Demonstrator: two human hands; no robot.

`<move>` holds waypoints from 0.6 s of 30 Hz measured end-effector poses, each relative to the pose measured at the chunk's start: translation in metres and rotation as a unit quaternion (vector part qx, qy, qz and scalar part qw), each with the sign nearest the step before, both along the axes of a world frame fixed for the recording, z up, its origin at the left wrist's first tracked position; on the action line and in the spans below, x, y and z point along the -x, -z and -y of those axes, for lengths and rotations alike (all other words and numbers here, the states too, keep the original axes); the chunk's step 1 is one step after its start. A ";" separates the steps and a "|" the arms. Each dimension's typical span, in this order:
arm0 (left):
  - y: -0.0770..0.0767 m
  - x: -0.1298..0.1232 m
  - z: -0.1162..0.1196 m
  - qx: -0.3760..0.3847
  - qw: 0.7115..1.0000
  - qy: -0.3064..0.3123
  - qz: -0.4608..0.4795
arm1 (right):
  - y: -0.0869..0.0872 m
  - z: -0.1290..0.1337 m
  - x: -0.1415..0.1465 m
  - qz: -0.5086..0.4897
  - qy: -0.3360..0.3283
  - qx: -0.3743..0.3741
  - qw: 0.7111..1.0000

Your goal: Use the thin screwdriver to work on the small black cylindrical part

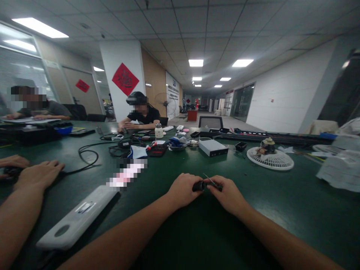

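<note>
My left hand [182, 190] and my right hand [228, 195] meet low in the middle of the view, above the green table [270, 217]. My left hand grips a short black cylinder [198, 186] by one end. My right hand pinches a thin metal pin-like tool [210, 180], whose tip lies against the cylinder's far end. The fingers hide most of the tool's lower part. Nearest to my hands on the left is a long white plastic device [75, 217], lying flat on the table.
A co-worker's hand [39, 174] rests on a dark object at the left. A pixelated object [126, 174] lies ahead, with black cables [90, 153], a metal box [213, 147] and a white fan guard [270, 158] beyond. Another person [139, 116] sits across the table.
</note>
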State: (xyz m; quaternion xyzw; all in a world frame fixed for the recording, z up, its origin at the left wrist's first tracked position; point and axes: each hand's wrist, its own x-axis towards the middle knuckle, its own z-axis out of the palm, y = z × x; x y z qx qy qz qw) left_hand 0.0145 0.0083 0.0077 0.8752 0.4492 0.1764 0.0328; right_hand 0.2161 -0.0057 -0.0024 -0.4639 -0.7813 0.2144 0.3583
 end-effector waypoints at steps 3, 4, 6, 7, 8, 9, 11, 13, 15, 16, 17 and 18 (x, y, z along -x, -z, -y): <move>-0.001 0.000 0.000 0.000 1.000 0.010 -0.002 | 0.001 0.000 0.000 -0.011 0.011 0.009 1.000; -0.001 0.000 0.000 0.000 1.000 0.013 -0.003 | 0.001 0.000 0.000 -0.012 0.013 0.003 1.000; -0.001 0.000 0.001 -0.002 1.000 0.021 -0.003 | 0.000 0.001 0.000 -0.010 0.011 -0.008 1.000; -0.001 0.000 0.001 -0.004 1.000 0.025 -0.004 | 0.000 0.001 0.001 -0.007 0.010 -0.009 1.000; -0.001 0.000 0.001 -0.006 1.000 0.029 -0.005 | -0.001 0.002 0.001 -0.004 0.010 -0.006 1.000; -0.001 -0.001 0.002 -0.007 0.999 0.032 -0.006 | -0.001 0.002 0.001 -0.001 0.011 0.000 1.000; -0.002 -0.001 0.002 -0.006 0.999 0.037 -0.011 | -0.002 0.003 0.001 -0.002 0.017 0.016 1.000; -0.003 -0.002 0.003 -0.004 0.999 0.040 -0.016 | -0.002 0.003 0.001 -0.006 0.027 0.026 0.999; -0.004 -0.002 0.004 -0.002 0.999 0.049 -0.020 | -0.002 0.003 0.000 -0.002 0.033 0.016 0.999; -0.004 -0.002 0.004 0.000 0.998 0.056 -0.022 | -0.002 0.002 0.000 0.002 0.035 0.006 0.999; -0.004 -0.002 0.004 0.002 0.998 0.063 -0.024 | -0.002 0.002 0.000 0.007 0.035 -0.002 0.999; -0.005 -0.002 0.004 0.004 0.997 0.069 -0.025 | -0.002 0.002 0.000 0.011 0.037 -0.006 0.999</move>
